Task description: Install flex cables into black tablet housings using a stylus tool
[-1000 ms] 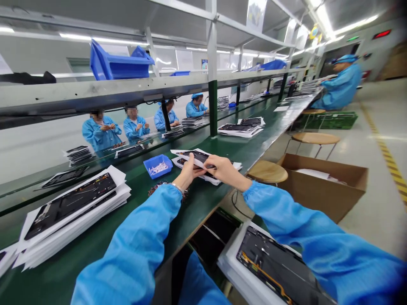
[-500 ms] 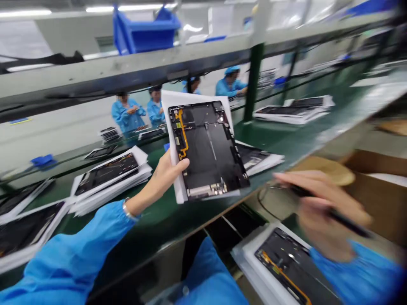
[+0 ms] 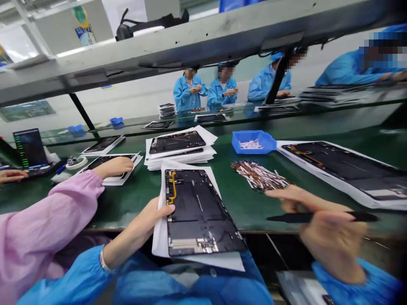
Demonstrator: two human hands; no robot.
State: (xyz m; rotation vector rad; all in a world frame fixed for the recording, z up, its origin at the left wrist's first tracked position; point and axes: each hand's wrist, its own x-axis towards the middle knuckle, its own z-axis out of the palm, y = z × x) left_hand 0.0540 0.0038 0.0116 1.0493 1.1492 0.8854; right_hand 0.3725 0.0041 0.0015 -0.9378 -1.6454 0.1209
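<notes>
Though blurred — right fingers [image 3: 305,199] around pen [image 3: 286,218]

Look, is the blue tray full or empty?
Nearly empty: the blue tray holds just a small pile of white pieces, its floor showing.

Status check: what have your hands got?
Left hand holding black tablet panel on white sheet; right hand holding black pen; co-worker's pink sleeve alongside.

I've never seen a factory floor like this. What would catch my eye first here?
Your eye would likely go to the black tablet shell in the centre, with its yellow ribbon cable, held on white paper by the left hand. To the right, the right hand grips a black pen, near a heap of small flex cables and a blue bin.
</notes>
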